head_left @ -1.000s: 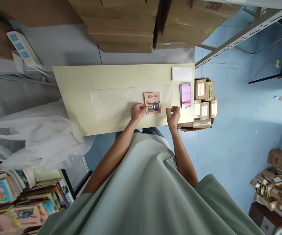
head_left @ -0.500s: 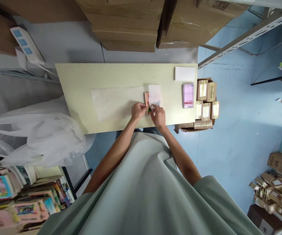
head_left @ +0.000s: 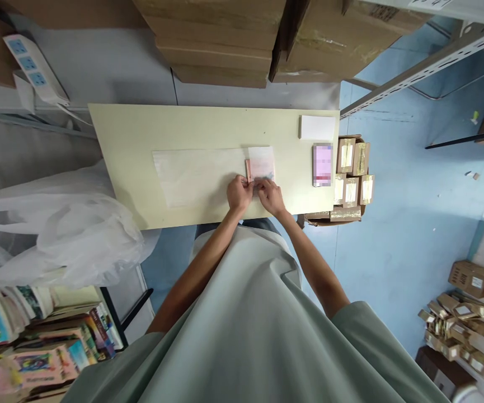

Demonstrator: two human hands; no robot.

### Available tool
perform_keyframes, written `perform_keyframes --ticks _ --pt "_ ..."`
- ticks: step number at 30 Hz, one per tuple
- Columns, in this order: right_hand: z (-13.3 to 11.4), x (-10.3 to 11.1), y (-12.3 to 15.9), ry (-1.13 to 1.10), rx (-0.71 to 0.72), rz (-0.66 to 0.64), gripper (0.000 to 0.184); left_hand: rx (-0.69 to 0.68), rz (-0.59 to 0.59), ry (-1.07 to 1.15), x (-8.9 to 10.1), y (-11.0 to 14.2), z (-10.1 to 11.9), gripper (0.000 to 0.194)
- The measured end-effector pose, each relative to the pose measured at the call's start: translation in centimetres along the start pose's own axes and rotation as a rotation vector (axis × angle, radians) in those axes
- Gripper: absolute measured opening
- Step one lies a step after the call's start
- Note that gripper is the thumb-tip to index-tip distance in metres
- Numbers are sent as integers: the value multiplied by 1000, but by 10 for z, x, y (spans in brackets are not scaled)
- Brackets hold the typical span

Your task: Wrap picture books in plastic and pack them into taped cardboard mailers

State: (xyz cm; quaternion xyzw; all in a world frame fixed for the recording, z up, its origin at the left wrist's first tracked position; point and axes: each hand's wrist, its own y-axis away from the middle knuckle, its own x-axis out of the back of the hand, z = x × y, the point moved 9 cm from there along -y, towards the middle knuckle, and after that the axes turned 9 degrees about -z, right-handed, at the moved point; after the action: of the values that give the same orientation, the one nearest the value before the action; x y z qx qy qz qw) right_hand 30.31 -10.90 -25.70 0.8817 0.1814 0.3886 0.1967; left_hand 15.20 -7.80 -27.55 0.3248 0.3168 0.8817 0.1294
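Pink booklet (head_left: 248,168): flat on the table (head_left: 174,127), just beyond the fingertips of both hands; a translucent white sheet flap (head_left: 262,160) covers all but a narrow strip on the left-hand side. Left hand (head_left: 240,193): thumb and index close together at the booklet's near left corner, probably to steady it. Right hand (head_left: 270,197): fingers bent, tips gathered at the flap's near edge, presumably keeping it down and lined up with the booklet. Whether either hand pinches or merely presses: cannot tell.

Left of the left fingers, a long translucent sheet (head_left: 200,178) lies flat (likely laid lengthwise to give slack on that side). Well right of the right fingers: a purple-pink rectangular item (head_left: 322,165), a white paper stack (head_left: 317,127) beyond it, both seemingly parked out of the working area. Farther right, past the table end, taped cardboard boxes (head_left: 351,190). Far left of the fingers, a clear plastic bag (head_left: 74,235).

Hidden or unclear: booklet's cover under the flap; its near edge, behind the fingers; the join between flap and long sheet; the purple-pink item, pixelated.
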Motion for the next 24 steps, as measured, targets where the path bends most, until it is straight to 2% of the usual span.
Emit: perform_keyframes --ticks 5,7,12,16,20,22,24 --pt "21 42 -27 34 -17 157 48 -33 48 10 -6 3 -2 6" --pt "28 53 -42 50 -69 196 48 -37 64 26 -7 5 -3 13" --pt "38 60 -69 5 -180 194 42 -86 69 6 -14 11 5 28" --pt "44 63 -77 28 -231 169 37 -26 118 -43 -28 21 20 23" --pt "48 67 -83 84 -270 182 31 55 188 -32 -46 36 38 78" --pt "49 69 -85 95 -273 179 29 82 195 -29 -53 41 44 90" --pt "47 71 -87 106 -248 160 28 85 189 -44 -57 45 47 92"
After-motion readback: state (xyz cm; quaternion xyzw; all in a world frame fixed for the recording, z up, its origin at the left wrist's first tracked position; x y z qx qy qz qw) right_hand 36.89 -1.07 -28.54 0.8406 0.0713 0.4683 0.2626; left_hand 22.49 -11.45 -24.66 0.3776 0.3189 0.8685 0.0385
